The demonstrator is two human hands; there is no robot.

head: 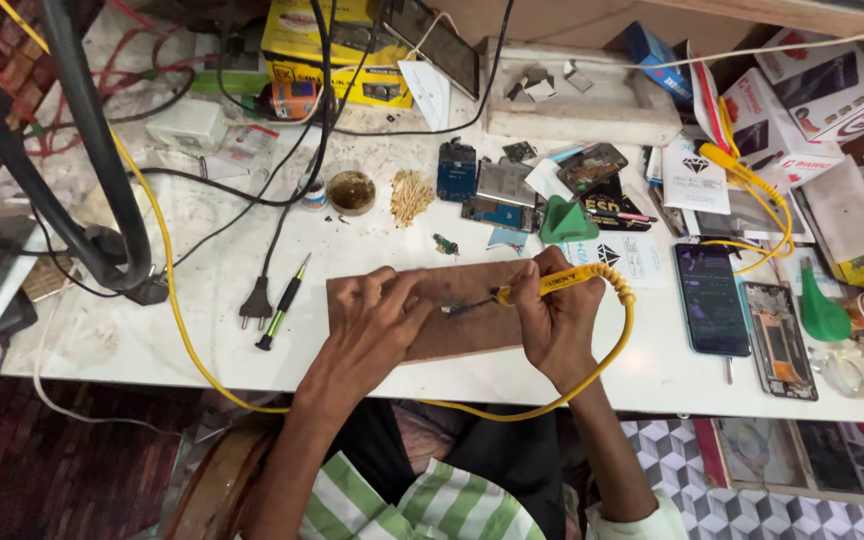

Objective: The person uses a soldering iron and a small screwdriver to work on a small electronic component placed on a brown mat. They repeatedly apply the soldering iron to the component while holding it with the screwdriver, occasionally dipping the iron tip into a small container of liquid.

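My right hand (pixel 555 318) grips a yellow soldering iron (pixel 564 283) whose dark tip points left onto a small part (pixel 449 309) on a brown wooden board (pixel 452 335). Its yellow coiled cord (pixel 624 325) loops down past the table edge. My left hand (pixel 377 318) rests on the board with fingers curled, pressing beside the small part. The part is tiny and partly hidden by my fingers.
A white worktable (pixel 132 330) holds a green-handled screwdriver (pixel 283 302), a black plug (pixel 255 303), a round tin (pixel 351 191), a heap of wooden sticks (pixel 410 196), phone parts (pixel 497 190), a phone with a lit screen (pixel 712 298), boxes (pixel 812 100) and a black lamp arm (pixel 92 150).
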